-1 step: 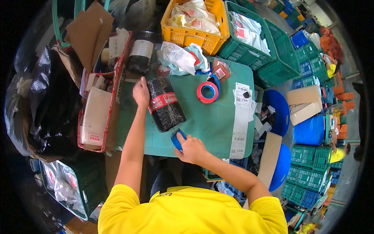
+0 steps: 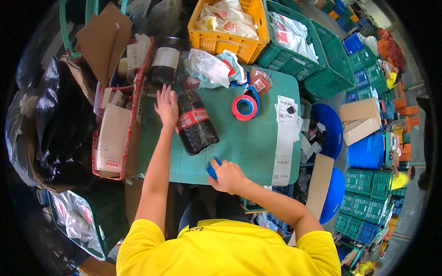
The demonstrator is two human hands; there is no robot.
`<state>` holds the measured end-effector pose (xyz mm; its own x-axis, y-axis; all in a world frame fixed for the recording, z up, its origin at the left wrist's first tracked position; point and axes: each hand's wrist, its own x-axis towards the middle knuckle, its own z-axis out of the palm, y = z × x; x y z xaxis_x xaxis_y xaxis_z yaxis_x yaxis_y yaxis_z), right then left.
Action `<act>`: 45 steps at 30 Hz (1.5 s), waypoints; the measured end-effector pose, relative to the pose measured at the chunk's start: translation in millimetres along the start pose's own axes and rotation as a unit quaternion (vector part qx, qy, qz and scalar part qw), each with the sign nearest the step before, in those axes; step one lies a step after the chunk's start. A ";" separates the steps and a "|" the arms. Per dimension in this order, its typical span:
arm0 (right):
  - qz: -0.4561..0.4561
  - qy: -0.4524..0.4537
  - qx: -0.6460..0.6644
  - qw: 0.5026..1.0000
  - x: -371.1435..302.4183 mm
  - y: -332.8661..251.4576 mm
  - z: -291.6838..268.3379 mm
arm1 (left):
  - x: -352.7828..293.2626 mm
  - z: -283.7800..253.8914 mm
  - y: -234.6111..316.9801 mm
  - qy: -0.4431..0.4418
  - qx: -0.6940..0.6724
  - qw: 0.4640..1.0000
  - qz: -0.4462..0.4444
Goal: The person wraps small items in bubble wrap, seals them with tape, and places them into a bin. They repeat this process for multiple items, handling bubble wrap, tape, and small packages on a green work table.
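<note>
A cylindrical parcel in black plastic wrap (image 2: pixel 197 122), with a red printed tape band round its middle, lies tilted on the green table (image 2: pixel 239 147). Along its left side, my left hand (image 2: pixel 166 106) has its fingers spread and holds nothing. My right hand (image 2: pixel 228 177) is closed round a small blue tool (image 2: pixel 212 169) at the table's near edge, below the parcel and apart from it. Fingers cover much of the tool, so its kind does not show. Farther right lies a roll of red tape (image 2: pixel 244 108) on a blue dispenser.
A second black-wrapped parcel (image 2: pixel 165 62) stands beyond my left hand. Left is a red-edged carton (image 2: pixel 133 115) of cardboard. Crumpled wrapping (image 2: pixel 214 66), a yellow crate (image 2: pixel 228 39) and green crates (image 2: pixel 294 62) line the far side. A label strip (image 2: pixel 283 142) runs along the right.
My left hand has opened, its fingers spreading from a closer pose beside the parcel. My right hand with the blue tool has shifted slightly to the right, away from the parcel's near end.
</note>
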<state>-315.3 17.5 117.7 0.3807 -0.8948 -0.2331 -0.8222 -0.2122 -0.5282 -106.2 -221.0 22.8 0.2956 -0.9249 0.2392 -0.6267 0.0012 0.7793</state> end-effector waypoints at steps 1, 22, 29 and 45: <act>0.040 -0.035 0.015 0.998 -6.6 10.4 -2.1 | -10.3 -0.1 13.1 0.012 0.051 0.989 0.140; 0.429 0.368 0.058 0.823 -154.8 248.6 30.2 | -84.3 -66.2 -2.2 -0.254 -0.346 0.868 -0.250; 0.440 0.258 0.036 0.859 -130.1 271.9 4.6 | -147.6 -108.5 59.4 -0.352 0.214 0.876 0.251; 0.342 0.326 0.015 0.881 -148.1 284.4 15.3 | -231.8 222.3 227.3 -0.401 0.112 0.821 0.390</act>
<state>-599.0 95.7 -10.5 -0.5324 -0.8464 0.0087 -0.7496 0.4666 -0.4694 -477.5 -90.8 15.7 -0.7720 -0.6297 0.0865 -0.5442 0.7252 0.4218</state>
